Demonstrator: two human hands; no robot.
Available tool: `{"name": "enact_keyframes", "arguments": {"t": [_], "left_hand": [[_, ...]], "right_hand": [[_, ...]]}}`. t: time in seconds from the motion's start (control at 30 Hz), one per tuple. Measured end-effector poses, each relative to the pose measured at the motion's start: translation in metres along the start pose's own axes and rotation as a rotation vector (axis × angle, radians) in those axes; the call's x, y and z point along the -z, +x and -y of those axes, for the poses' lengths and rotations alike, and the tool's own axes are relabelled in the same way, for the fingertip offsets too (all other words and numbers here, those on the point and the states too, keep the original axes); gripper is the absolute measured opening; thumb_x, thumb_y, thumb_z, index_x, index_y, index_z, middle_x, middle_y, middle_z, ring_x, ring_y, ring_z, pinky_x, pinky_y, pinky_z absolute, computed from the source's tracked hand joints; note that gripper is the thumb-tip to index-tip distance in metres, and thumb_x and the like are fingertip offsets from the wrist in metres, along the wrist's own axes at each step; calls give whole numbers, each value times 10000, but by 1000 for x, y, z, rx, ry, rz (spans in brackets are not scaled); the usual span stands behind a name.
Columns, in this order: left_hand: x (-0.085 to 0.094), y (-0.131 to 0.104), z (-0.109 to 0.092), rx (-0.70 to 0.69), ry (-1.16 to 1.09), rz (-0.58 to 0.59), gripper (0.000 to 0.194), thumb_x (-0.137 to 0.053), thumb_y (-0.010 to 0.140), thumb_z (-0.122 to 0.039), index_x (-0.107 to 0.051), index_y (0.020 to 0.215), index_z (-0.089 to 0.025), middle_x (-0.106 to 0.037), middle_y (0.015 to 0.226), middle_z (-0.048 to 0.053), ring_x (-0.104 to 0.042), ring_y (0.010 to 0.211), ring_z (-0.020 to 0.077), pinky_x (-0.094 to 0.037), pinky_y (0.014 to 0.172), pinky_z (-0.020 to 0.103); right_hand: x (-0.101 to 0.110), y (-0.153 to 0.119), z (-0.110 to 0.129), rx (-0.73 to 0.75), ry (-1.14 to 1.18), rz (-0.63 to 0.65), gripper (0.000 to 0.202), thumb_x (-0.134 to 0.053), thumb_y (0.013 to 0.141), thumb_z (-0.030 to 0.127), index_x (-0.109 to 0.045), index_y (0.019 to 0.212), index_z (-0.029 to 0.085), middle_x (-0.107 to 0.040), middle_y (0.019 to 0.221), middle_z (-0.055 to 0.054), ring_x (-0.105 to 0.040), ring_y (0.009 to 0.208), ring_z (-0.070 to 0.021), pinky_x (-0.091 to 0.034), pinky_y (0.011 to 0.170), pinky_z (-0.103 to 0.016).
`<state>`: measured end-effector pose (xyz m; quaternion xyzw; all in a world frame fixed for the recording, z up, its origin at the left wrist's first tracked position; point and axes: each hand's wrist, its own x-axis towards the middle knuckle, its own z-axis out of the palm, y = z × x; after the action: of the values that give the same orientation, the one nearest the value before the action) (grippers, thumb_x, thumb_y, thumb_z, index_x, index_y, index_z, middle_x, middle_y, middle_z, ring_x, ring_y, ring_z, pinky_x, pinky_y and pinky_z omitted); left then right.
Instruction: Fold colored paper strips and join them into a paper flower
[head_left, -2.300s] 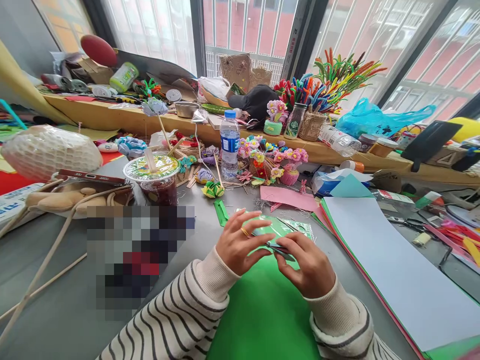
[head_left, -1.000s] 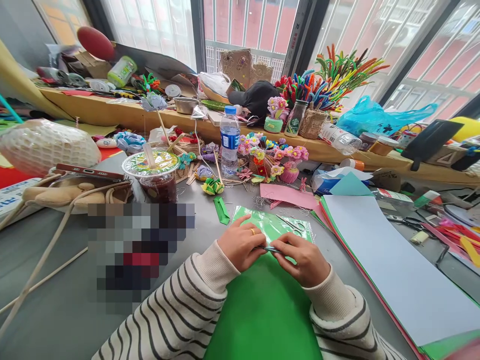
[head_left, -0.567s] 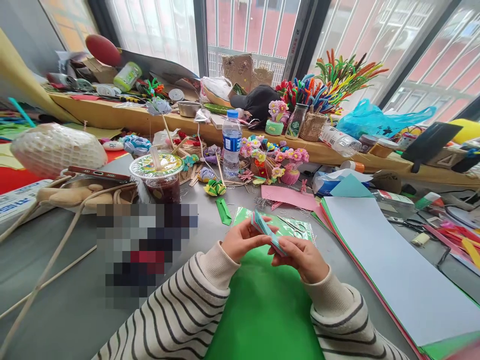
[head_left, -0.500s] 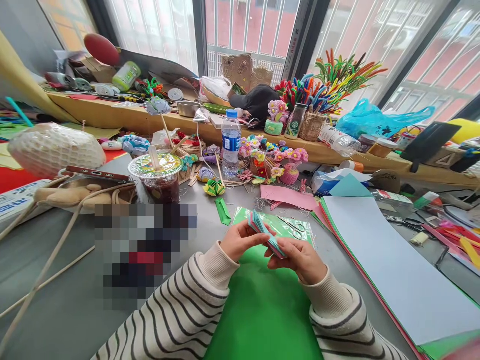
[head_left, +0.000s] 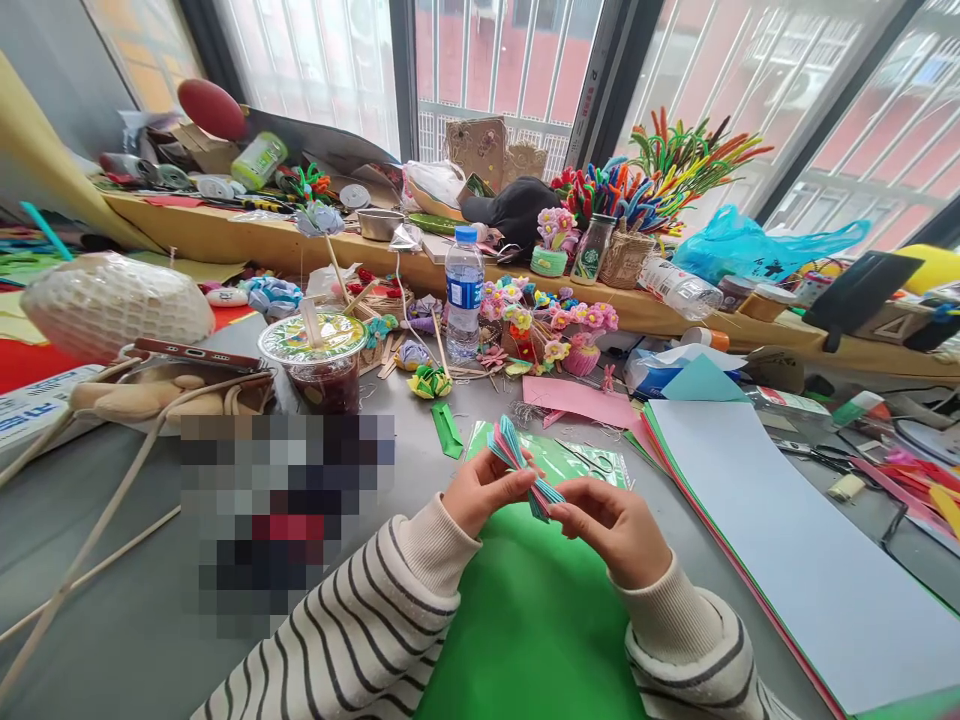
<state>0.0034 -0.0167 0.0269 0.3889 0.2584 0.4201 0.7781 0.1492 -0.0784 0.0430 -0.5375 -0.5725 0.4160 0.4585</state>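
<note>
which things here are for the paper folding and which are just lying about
In the job:
- pleated paper, held by left hand and right hand
- probably paper stack

Seemingly just lying about:
- water bottle
- drink cup
- phone
- blue plastic bag

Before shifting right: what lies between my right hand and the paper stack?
Bare grey tabletop between right hand and paper stack, in the head view.

Bright daylight came through the barred windows (head_left: 510,60), leaving the panes pale and washed out. Glare streaked the clear plastic sleeve (head_left: 540,452), and wide-angle distortion stretched the edges.
</note>
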Motion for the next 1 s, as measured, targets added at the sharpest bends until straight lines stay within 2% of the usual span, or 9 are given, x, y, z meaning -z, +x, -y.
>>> {"name": "enact_keyframes", "arguments": {"t": [0.1, 0.2, 0.27, 0.47, 0.67, 0.77, 0.9, 1.0], "left_hand": [[0, 1, 0, -15, 75, 45, 361, -767, 464, -233, -544, 724, -120, -633, 618, 6, -583, 556, 117, -462, 591, 258], [1, 1, -1, -2, 118, 59, 337, -760, 474, -261, -546, 692, -118, -633, 615, 10, -578, 558, 119, -454, 608, 265], [2, 1, -1, 23, 123, 66, 359, -762, 468, -280, -545, 706, -120, -636, 622, 14, -584, 569, 130, -455, 622, 278], [3, 1, 2, 79, 129, 95, 390, -763, 458, -302, -542, 727, -127, -638, 628, 13, -591, 579, 141, -455, 644, 303], [6, 2, 4, 76, 133, 80, 402, -768, 443, -321, -550, 715, -120, -611, 627, 4, -586, 599, 140, -443, 650, 290], [6, 2, 4, 96, 125, 90, 408, -770, 437, -324, -551, 714, -120, -610, 626, 3, -577, 586, 129, -437, 639, 278], [6, 1, 3, 91, 151, 150, 346, -748, 494, -316, -558, 706, -118, -600, 604, -2, -572, 577, 124, -429, 636, 270], [6, 2, 3, 86, 171, 191, 304, -722, 542, -319, -563, 702, -115, -594, 590, 2, -574, 582, 135, -427, 639, 279]], "right_hand": [[0, 0, 0, 29, -36, -16, 207, -639, 646, 348, -606, 722, 158, -603, 608, -10, -538, 535, -108, -454, 510, -231], [4, 1, -1, 39, -2, 68, 227, -591, 690, 372, -600, 752, 153, -613, 652, -24, -537, 552, -108, -455, 524, -237], [5, 1, -2, 26, 21, 116, 244, -553, 719, 392, -588, 731, 150, -600, 631, -20, -524, 530, -101, -449, 514, -236], [2, 1, -5, 10, 44, 62, 271, -546, 716, 419, -543, 639, 160, -529, 524, 15, -485, 465, -90, -411, 472, -229], [5, 2, -7, 58, -67, 141, 299, -443, 788, 415, -522, 658, 157, -526, 527, 5, -502, 471, -98, -414, 476, -231], [5, 0, -7, 178, -240, 82, 321, -385, 825, 372, -535, 645, 153, -526, 522, -6, -493, 461, -101, -404, 476, -235], [5, -1, -8, 433, -513, -19, 284, -357, 847, 253, -553, 667, 155, -527, 517, -12, -483, 494, -110, -391, 506, -234], [5, -1, -9, 524, -590, -62, 254, -361, 845, 217, -561, 700, 160, -526, 518, -10, -484, 509, -116, -388, 513, -230]]}}
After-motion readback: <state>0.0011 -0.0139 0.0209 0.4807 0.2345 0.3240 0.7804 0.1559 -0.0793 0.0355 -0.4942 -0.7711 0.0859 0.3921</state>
